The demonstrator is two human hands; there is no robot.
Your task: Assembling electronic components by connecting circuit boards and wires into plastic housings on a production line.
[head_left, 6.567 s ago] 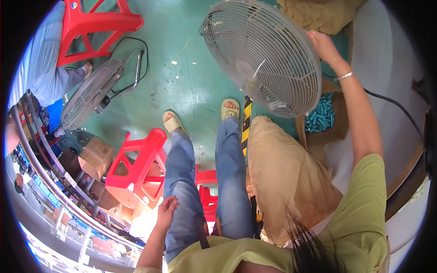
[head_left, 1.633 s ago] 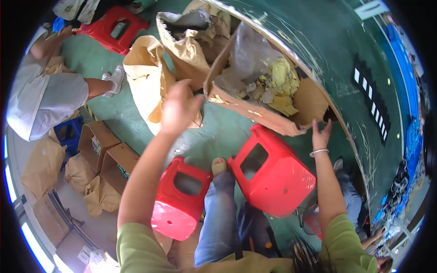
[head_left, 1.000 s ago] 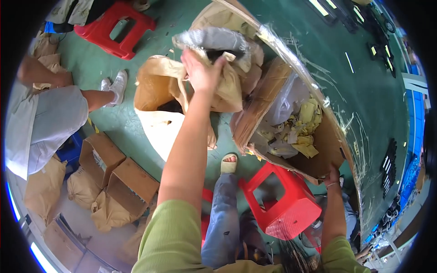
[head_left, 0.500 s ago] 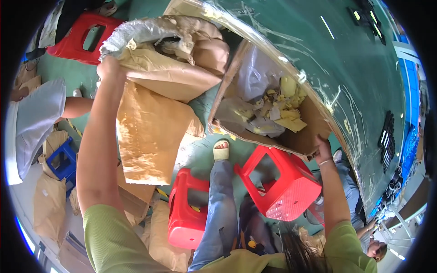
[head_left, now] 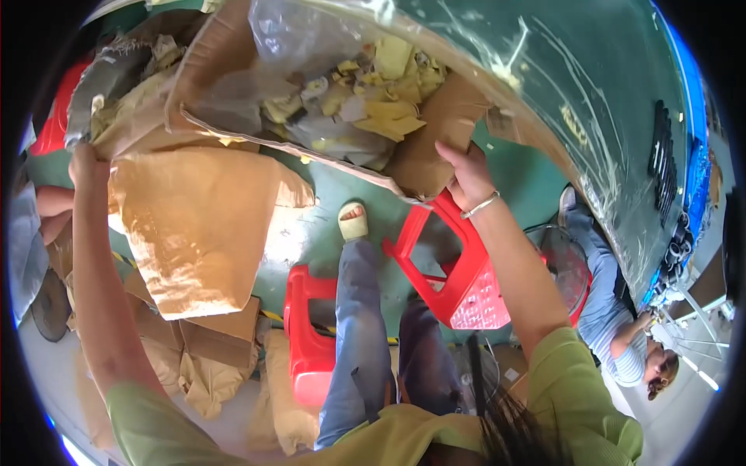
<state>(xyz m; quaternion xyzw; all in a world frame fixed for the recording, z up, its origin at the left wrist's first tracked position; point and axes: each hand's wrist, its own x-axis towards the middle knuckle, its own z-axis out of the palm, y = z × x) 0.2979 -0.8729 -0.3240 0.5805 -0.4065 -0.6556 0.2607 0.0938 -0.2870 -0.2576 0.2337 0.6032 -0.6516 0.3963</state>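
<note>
My left hand (head_left: 87,165) is closed on the rim of an opened brown paper sack (head_left: 151,140), whose mouth has a frayed grey-white liner (head_left: 109,81). At the near side of an open cardboard box (head_left: 439,144), my right hand (head_left: 468,175) grips the box wall, thumb on top. Yellow scraps (head_left: 388,116) and clear plastic film (head_left: 299,35) lie inside the box. Its left wall overlaps the sack and hides part of it. Below the sack's mouth hangs a large brown paper sheet or sack side (head_left: 198,225).
Two red plastic stools, one on the left (head_left: 311,334) and one on the right (head_left: 458,272), stand near my legs. A green table (head_left: 614,101) with clear tape on its edge lies to the right. Cardboard boxes (head_left: 225,326) are at lower left; another person (head_left: 622,334) is at far right.
The box has swung left toward the sack with my right hand on it. My left hand and the sack's rim have shifted left and nearer.
</note>
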